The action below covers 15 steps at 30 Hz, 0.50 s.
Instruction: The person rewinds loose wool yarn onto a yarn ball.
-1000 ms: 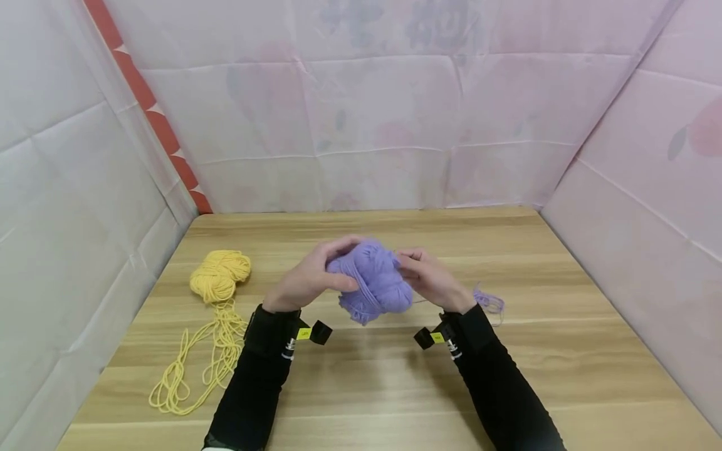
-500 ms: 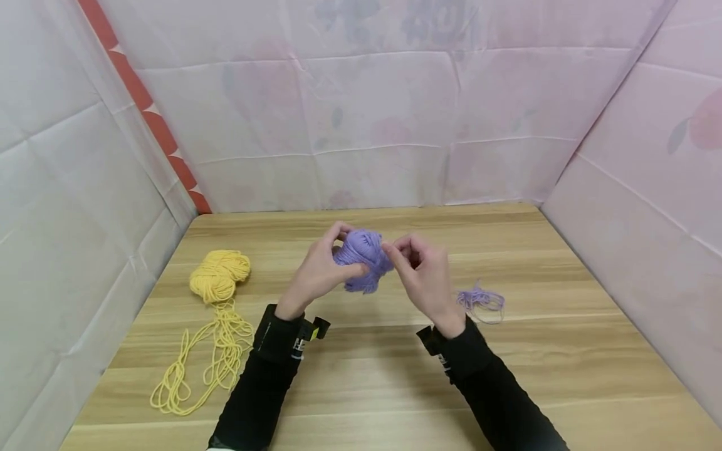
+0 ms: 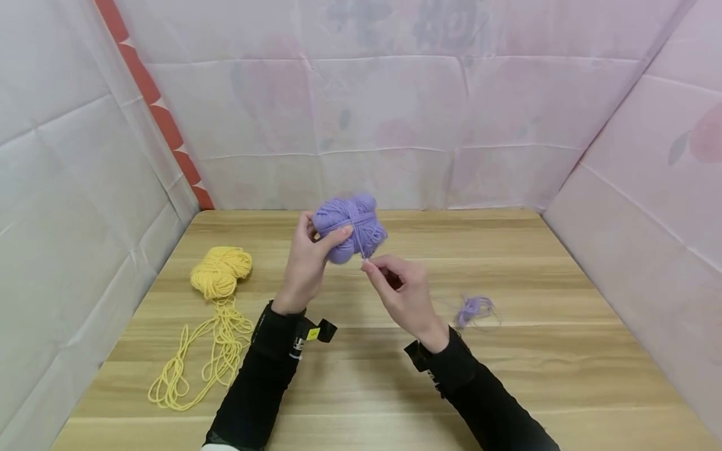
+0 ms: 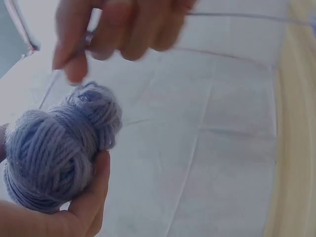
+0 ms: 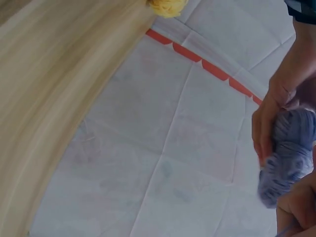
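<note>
Left hand (image 3: 304, 263) gripping purple yarn ball (image 3: 345, 220) above table (image 3: 361, 394); right hand (image 3: 403, 291) pinching strand (image 3: 362, 251) just beside it. Seemingly winding strand round ball; next wrap likely calling for light tension, steady ball.

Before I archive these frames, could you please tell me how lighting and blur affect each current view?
Head: soft shadows on the table, purple yarn ball fairly clear; left wrist: bright upper left, right hand blurred; right wrist: dimmer, the ball bluish, slightly blurred.
</note>
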### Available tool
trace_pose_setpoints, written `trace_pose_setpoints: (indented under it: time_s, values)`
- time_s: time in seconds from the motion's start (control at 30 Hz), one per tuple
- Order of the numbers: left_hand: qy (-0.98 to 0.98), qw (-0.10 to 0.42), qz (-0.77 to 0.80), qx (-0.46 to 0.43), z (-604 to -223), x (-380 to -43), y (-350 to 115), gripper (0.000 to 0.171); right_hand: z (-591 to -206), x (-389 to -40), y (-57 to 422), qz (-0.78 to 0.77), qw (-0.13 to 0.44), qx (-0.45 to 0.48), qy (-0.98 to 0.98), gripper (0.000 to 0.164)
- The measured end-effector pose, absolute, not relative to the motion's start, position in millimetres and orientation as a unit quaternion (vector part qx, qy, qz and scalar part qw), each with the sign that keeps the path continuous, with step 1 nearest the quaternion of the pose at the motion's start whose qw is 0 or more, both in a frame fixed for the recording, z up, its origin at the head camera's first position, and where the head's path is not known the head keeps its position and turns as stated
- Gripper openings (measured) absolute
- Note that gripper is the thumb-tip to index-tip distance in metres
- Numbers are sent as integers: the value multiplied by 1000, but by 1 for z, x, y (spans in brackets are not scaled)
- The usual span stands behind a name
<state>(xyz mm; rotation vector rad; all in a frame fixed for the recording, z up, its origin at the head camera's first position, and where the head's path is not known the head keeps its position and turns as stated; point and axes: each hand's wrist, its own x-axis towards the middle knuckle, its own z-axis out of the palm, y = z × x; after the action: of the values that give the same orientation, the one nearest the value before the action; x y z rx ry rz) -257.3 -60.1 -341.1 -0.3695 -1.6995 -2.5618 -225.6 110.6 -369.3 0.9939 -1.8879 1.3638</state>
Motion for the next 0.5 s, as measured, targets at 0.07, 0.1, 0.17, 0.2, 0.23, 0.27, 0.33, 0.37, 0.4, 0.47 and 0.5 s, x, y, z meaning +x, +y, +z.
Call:
trace_pose_setpoints:
  time_s: [0.07, 0.1, 0.17, 0.2, 0.23, 0.27, 0.33, 0.37, 0.4, 0.47, 0.5]
  values:
    - [-507, 11, -854, -119, -339, -258, -62, 33, -374, -227, 111, 516, 282, 373, -718, 12]
    - [-488, 5, -865, -119, -338, -258, -63, 31, -376, -228, 111, 516, 273, 370, -723, 12]
    - [-461, -4, -879, -123, -337, -258, -64, 30, -379, -229, 111, 516, 249, 358, -738, 13]
    - [-450, -9, -884, -126, -336, -257, -64, 30, -381, -231, 111, 515, 238, 354, -743, 12]
    - [-441, -14, -888, -131, -336, -257, -64, 31, -382, -233, 112, 518, 226, 352, -746, 12]
    - [-433, -21, -890, -138, -335, -256, -64, 32, -384, -235, 113, 523, 211, 350, -748, 11]
    - [-423, -42, -891, -158, -334, -255, -65, 38, -386, -241, 116, 536, 176, 343, -751, 12]
    - [-420, -57, -890, -170, -334, -255, -66, 41, -386, -243, 118, 542, 159, 340, -752, 12]
    - [-418, -76, -887, -181, -334, -255, -67, 45, -386, -246, 122, 551, 138, 330, -753, 12]
    - [-426, -115, -874, -204, -334, -254, -69, 50, -383, -251, 131, 566, 97, 300, -762, 11]
    - [-436, -134, -864, -214, -335, -253, -71, 52, -381, -253, 136, 568, 80, 280, -770, 11]
